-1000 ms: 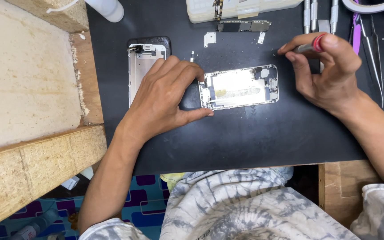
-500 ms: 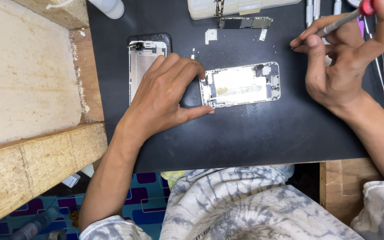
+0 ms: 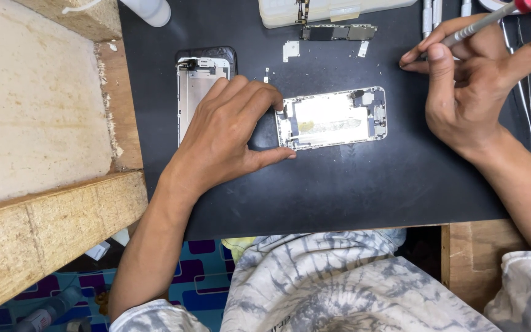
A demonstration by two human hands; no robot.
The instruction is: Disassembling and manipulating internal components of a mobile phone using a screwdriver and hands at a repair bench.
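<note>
An opened phone housing (image 3: 334, 118) lies flat on the black mat (image 3: 351, 184), its inside facing up. My left hand (image 3: 232, 132) rests on the mat and grips the housing's left end with fingertips and thumb. My right hand (image 3: 471, 80) is raised at the upper right, apart from the housing, and holds a slim grey screwdriver (image 3: 483, 21) with a red cap, its tip pointing down-left by my fingertips. A detached screen panel (image 3: 196, 86) lies partly under my left hand's knuckles.
A circuit board (image 3: 339, 32) and small metal plates (image 3: 291, 49) lie at the mat's top. A pale plastic parts box (image 3: 333, 9) sits behind them. Tweezers (image 3: 523, 92) and other tools lie at the far right. A wooden bench (image 3: 38, 123) borders the left.
My right hand has lifted from beside the housing and moved up and to the right with the screwdriver. My left hand stays on the housing's left end.
</note>
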